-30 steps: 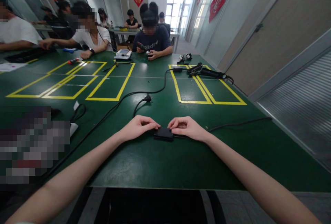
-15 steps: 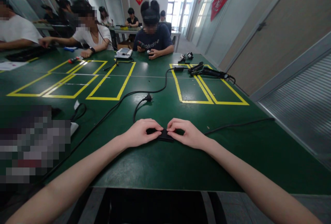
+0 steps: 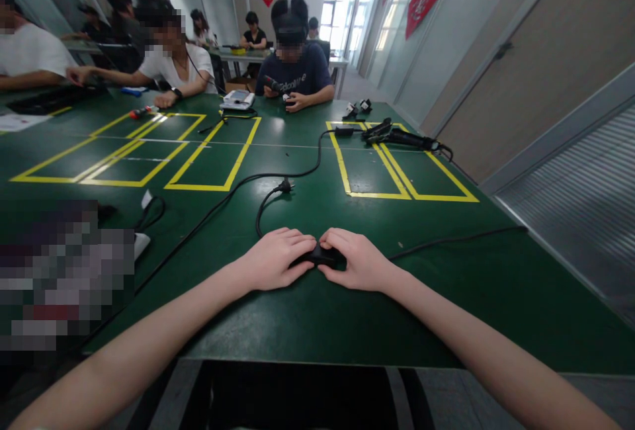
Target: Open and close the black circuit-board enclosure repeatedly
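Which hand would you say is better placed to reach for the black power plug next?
Probably the left hand: the black power plug lies straight beyond it; the right hand is farther off. Both are at the black box.

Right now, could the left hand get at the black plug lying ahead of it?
Probably yes: the left hand is near the black plug, and nothing visible stands between them on the green table. It would likely have to leave the black box first.
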`<action>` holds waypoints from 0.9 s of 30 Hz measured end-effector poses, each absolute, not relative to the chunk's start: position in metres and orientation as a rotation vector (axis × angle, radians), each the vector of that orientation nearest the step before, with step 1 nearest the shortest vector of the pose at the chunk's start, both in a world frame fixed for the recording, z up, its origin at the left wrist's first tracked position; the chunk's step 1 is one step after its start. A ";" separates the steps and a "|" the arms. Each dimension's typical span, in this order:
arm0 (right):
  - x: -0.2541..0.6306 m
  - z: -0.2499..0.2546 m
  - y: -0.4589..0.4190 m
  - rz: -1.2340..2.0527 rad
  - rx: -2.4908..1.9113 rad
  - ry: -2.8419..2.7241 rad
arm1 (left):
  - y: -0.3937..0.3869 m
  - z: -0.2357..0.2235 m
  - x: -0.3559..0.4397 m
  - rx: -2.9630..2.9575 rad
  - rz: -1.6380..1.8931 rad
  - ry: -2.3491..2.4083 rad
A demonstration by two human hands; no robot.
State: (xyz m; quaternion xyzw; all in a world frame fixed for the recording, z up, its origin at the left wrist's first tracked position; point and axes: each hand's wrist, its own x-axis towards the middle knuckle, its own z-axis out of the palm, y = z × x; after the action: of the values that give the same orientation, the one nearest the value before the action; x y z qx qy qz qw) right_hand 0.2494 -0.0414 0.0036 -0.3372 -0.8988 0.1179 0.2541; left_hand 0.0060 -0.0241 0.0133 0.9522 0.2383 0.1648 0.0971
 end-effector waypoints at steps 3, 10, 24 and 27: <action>0.249 0.002 -0.039 0.309 -0.933 -2.403 | -0.022 0.015 0.008 2.767 0.507 0.770; 0.249 -0.004 -0.035 0.138 -0.865 -2.401 | -0.017 0.006 0.008 2.798 0.631 0.810; 0.253 0.001 -0.036 0.079 -0.897 -2.465 | -0.015 0.001 0.004 2.745 0.674 0.748; 0.258 0.003 -0.035 0.122 -0.897 -2.462 | -0.015 0.004 0.004 2.703 0.682 0.747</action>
State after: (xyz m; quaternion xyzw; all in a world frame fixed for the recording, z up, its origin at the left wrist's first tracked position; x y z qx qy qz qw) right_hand 0.2578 -0.0349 0.0026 -0.3305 -0.9073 0.0450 0.2561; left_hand 0.0035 -0.0152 0.0037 0.9290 0.2566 0.2343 0.1274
